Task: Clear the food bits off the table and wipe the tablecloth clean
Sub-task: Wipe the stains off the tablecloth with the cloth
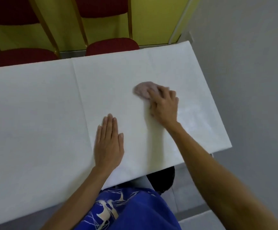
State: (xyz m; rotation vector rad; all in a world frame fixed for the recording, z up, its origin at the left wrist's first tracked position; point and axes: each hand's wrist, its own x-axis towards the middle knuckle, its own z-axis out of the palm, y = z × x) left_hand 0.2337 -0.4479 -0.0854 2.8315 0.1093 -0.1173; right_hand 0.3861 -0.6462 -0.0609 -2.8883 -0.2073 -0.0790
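A white tablecloth [35, 113] covers the table across the middle of the view. My left hand [108, 143] lies flat on it near the front edge, fingers straight and together. My right hand [164, 105] rests further back and to the right, its fingers curled over a crumpled pinkish cloth [143, 90] that it presses onto the tablecloth. The cloth is blurred and sticks out to the left of the fingers. I can make out no food bits on the tablecloth.
Two red-cushioned chairs with gold frames [112, 45] [22, 56] stand against the far side of the table. A yellow wall is behind them. The table's right end [218, 113] drops to a grey floor. A dark object [163, 180] sits under the front edge.
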